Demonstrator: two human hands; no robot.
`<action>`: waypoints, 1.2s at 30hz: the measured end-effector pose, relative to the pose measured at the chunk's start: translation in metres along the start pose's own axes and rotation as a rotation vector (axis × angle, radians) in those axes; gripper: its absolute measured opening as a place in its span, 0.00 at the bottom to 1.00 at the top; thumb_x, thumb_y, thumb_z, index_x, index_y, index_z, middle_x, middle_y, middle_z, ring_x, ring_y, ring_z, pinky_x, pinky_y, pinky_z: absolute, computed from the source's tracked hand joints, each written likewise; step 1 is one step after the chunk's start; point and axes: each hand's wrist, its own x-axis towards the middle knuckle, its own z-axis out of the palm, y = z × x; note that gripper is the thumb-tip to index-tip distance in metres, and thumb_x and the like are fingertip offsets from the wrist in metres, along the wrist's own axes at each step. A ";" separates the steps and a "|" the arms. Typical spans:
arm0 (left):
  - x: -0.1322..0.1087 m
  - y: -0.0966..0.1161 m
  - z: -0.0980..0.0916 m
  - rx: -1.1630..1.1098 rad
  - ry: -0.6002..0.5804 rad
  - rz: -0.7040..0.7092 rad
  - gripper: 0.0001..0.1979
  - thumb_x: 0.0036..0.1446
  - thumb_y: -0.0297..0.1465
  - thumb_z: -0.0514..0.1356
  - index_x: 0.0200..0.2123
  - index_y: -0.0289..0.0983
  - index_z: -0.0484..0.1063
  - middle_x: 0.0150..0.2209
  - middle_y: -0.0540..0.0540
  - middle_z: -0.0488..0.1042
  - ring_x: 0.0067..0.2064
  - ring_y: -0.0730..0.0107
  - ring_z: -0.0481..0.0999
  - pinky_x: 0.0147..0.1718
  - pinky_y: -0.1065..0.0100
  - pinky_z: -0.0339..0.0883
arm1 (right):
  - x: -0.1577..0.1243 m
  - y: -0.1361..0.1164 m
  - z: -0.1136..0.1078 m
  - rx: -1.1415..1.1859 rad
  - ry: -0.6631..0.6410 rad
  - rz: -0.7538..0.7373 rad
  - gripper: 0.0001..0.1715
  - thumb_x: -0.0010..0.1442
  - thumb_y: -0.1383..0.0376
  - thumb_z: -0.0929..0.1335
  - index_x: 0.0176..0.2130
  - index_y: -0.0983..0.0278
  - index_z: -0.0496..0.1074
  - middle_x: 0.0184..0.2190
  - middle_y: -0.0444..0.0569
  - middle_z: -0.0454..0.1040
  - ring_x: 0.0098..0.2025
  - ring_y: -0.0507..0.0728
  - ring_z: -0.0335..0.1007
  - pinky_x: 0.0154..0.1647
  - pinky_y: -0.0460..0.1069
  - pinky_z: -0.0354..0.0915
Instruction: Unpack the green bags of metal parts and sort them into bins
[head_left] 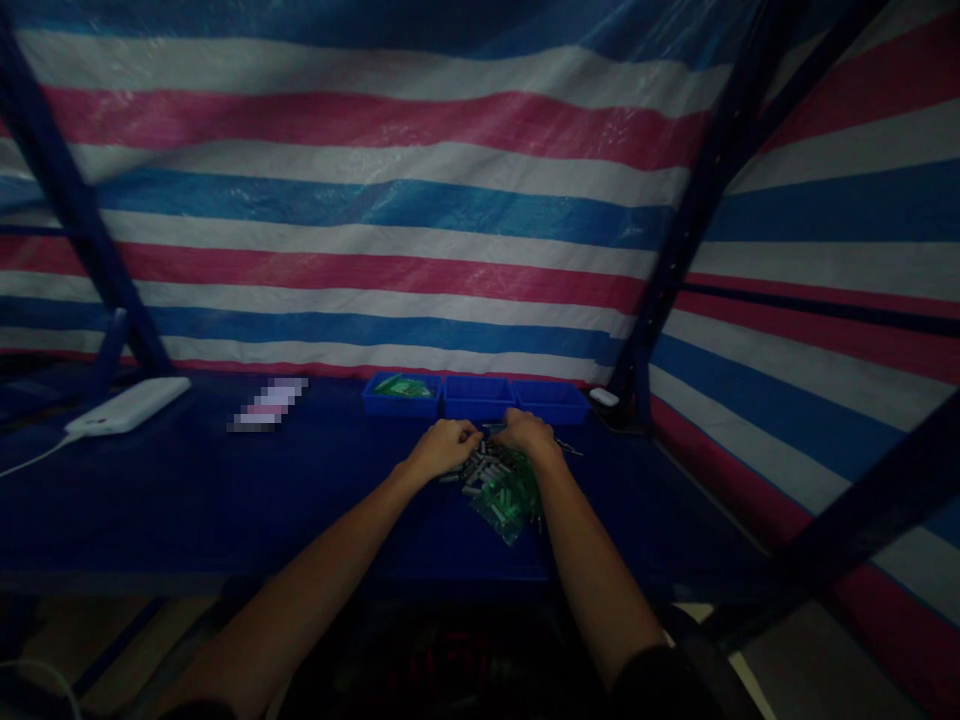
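Note:
A heap of small grey metal cylinders (486,470) lies on the blue table in front of me. Over its near side spreads a clear green plastic bag (504,505). My left hand (448,445) is at the heap's left edge, thumb and fingers pinched together; anything between them is too small to name. At the far right side of the heap, my right hand (525,432) has its fingers curled inward, and whatever they grip is hidden. Thin metal pieces (568,448) stick out just beyond the right wrist.
Behind the heap stand three blue trays; the left tray (401,405) has green bags in it. A white power bank (129,405) with a cable and a pixelated phone-like item (268,404) lie left. A white earbud case (604,397) sits back right, near a blue frame post (645,330).

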 end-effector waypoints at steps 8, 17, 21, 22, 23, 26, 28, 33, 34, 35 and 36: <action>0.001 -0.002 0.001 -0.023 -0.012 0.039 0.14 0.52 0.38 0.52 0.32 0.38 0.75 0.27 0.47 0.76 0.26 0.69 0.72 0.24 0.72 0.57 | 0.005 0.001 0.009 0.016 0.065 -0.011 0.27 0.49 0.64 0.66 0.49 0.68 0.63 0.48 0.66 0.65 0.48 0.67 0.65 0.42 0.55 0.62; 0.002 -0.003 0.001 -0.052 -0.010 0.027 0.13 0.51 0.37 0.53 0.31 0.38 0.75 0.28 0.46 0.76 0.29 0.67 0.72 0.27 0.71 0.58 | 0.024 0.011 0.022 0.175 0.038 -0.156 0.21 0.44 0.68 0.68 0.42 0.65 0.68 0.40 0.56 0.73 0.42 0.60 0.69 0.37 0.48 0.62; 0.003 -0.004 0.000 -0.133 0.041 -0.013 0.14 0.50 0.40 0.54 0.29 0.37 0.74 0.26 0.46 0.75 0.28 0.68 0.71 0.25 0.72 0.57 | 0.022 0.010 0.015 0.271 0.104 -0.268 0.16 0.44 0.70 0.66 0.37 0.63 0.69 0.31 0.48 0.73 0.33 0.54 0.68 0.30 0.45 0.59; 0.003 -0.003 -0.001 -0.182 0.058 -0.048 0.16 0.50 0.42 0.54 0.28 0.36 0.74 0.25 0.46 0.74 0.27 0.68 0.70 0.24 0.72 0.57 | 0.020 0.008 0.012 0.301 0.142 -0.323 0.13 0.44 0.71 0.66 0.34 0.63 0.69 0.28 0.46 0.72 0.30 0.53 0.67 0.29 0.44 0.58; 0.004 -0.002 -0.003 -0.254 0.070 -0.103 0.19 0.50 0.45 0.53 0.27 0.35 0.74 0.23 0.46 0.73 0.25 0.69 0.70 0.23 0.72 0.56 | 0.018 0.006 0.010 0.334 0.187 -0.387 0.11 0.44 0.71 0.65 0.33 0.63 0.69 0.26 0.45 0.71 0.28 0.52 0.65 0.28 0.44 0.57; 0.006 -0.001 -0.010 -0.583 0.070 -0.321 0.26 0.51 0.50 0.48 0.31 0.33 0.72 0.22 0.46 0.71 0.20 0.74 0.66 0.18 0.74 0.53 | 0.012 -0.004 0.006 0.440 0.349 -0.587 0.07 0.45 0.72 0.64 0.29 0.64 0.68 0.24 0.42 0.67 0.28 0.50 0.62 0.29 0.44 0.57; 0.008 -0.002 -0.016 -0.785 0.070 -0.441 0.25 0.51 0.48 0.49 0.34 0.32 0.71 0.24 0.47 0.71 0.19 0.77 0.64 0.17 0.75 0.50 | 0.010 -0.012 0.009 0.474 0.447 -0.661 0.09 0.44 0.73 0.63 0.28 0.64 0.68 0.26 0.43 0.65 0.30 0.51 0.62 0.32 0.44 0.58; 0.012 -0.009 -0.021 -0.826 0.194 -0.427 0.10 0.50 0.33 0.54 0.33 0.33 0.68 0.28 0.47 0.71 0.23 0.77 0.68 0.22 0.75 0.57 | 0.011 -0.027 0.021 0.601 0.479 -0.567 0.17 0.42 0.76 0.62 0.32 0.64 0.72 0.36 0.48 0.65 0.41 0.54 0.62 0.40 0.46 0.59; 0.012 -0.009 -0.021 -0.735 0.251 -0.364 0.09 0.50 0.32 0.54 0.33 0.33 0.68 0.28 0.47 0.71 0.25 0.75 0.69 0.24 0.74 0.59 | 0.011 -0.029 0.021 0.663 0.430 -0.500 0.16 0.43 0.75 0.62 0.32 0.64 0.72 0.36 0.48 0.66 0.41 0.54 0.62 0.40 0.47 0.60; 0.011 -0.009 -0.020 -0.615 0.315 -0.283 0.08 0.51 0.31 0.54 0.33 0.34 0.68 0.29 0.47 0.71 0.27 0.73 0.69 0.27 0.73 0.61 | 0.011 -0.029 0.021 0.741 0.352 -0.429 0.13 0.45 0.73 0.63 0.32 0.65 0.73 0.35 0.48 0.68 0.40 0.55 0.63 0.39 0.47 0.60; 0.010 -0.009 -0.019 -0.478 0.376 -0.187 0.08 0.51 0.31 0.53 0.34 0.34 0.68 0.30 0.46 0.71 0.30 0.71 0.70 0.30 0.71 0.62 | 0.010 -0.029 0.019 0.835 0.251 -0.365 0.10 0.47 0.69 0.63 0.32 0.65 0.73 0.34 0.48 0.69 0.38 0.55 0.64 0.37 0.47 0.60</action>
